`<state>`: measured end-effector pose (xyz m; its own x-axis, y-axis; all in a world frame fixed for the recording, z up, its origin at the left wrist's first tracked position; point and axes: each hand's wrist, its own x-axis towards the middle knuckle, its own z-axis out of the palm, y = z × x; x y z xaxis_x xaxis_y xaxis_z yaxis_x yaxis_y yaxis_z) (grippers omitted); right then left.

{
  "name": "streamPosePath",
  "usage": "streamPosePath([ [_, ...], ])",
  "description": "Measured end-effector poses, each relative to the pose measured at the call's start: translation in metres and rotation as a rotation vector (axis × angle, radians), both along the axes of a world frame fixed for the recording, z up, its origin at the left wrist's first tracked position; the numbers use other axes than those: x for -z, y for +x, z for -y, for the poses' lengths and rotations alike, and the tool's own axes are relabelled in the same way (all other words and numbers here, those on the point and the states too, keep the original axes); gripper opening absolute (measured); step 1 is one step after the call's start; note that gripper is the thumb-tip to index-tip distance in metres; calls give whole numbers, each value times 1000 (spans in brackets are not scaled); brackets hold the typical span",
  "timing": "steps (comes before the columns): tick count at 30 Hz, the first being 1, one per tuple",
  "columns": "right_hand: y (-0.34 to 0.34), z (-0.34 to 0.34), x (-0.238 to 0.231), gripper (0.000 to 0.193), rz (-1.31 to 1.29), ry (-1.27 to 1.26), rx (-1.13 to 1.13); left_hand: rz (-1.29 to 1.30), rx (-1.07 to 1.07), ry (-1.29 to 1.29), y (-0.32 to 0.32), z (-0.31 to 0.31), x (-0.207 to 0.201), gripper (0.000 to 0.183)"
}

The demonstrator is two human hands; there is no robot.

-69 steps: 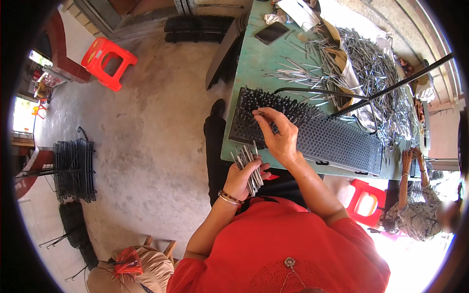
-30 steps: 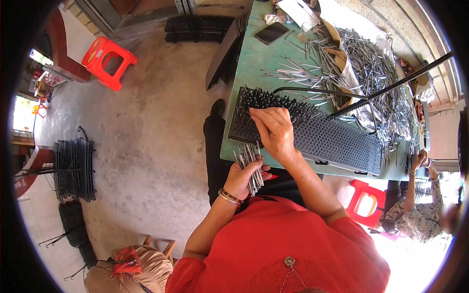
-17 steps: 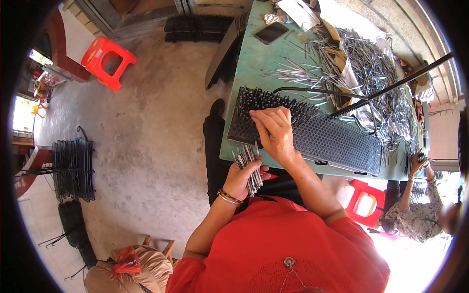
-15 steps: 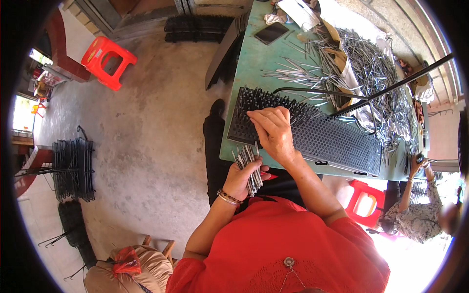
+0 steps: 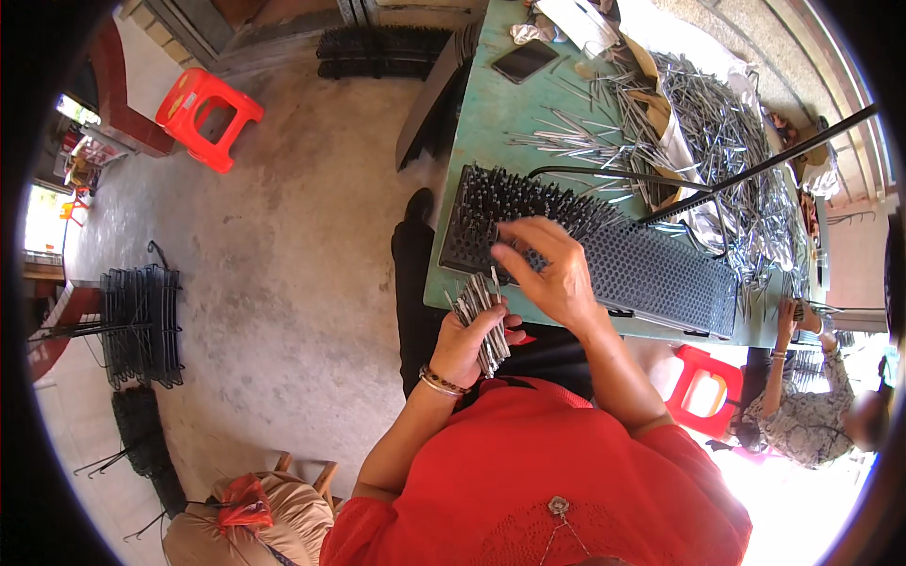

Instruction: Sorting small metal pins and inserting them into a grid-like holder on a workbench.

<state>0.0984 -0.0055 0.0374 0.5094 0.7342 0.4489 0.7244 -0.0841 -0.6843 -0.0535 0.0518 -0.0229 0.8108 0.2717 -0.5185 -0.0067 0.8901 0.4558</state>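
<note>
My left hand [image 5: 464, 347] is closed round a bundle of thin silvery metal rods [image 5: 479, 316], their ends sticking up past my fingers. Above it my right hand [image 5: 555, 274] hangs over the near edge of a black honeycomb rack [image 5: 661, 269]. Its thumb and forefinger stand apart and slightly blurred, and I see nothing between them. Many upright rods [image 5: 528, 200] fill the rack's left part, while bare holes show on its right part. The rack lies on a green table [image 5: 486, 141].
Loose rods [image 5: 576, 141] and a large heap of rods [image 5: 717, 132] lie beyond the rack. A black bar [image 5: 755, 165] slants over the table. A phone [image 5: 525, 61] rests at the far left of the tabletop. Red stools [image 5: 209, 118] stand around, and a co-worker [image 5: 802, 415] sits at right.
My right hand has drawn back from the rack's left part toward me and to the right, its thumb and forefinger parting. My left hand with the rods has barely moved.
</note>
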Motion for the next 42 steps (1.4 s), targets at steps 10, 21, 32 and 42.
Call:
streamPosePath([
  [10, 7, 29, 15, 17, -839, -293, -112, 48, 102, 20, 10, 4, -9, 23],
  [21, 14, 37, 16, 19, -757, -300, -34, 38, 82, -9, 15, 6, -5, 20],
  [32, 13, 7, -2, 14, -399, 88, 166, -67, -19, -37, 8, 2, -3, 14],
  [42, 13, -7, 11, 15, -151, 132, 152, -63, 35, -27, 6, 3, -6, 17],
])
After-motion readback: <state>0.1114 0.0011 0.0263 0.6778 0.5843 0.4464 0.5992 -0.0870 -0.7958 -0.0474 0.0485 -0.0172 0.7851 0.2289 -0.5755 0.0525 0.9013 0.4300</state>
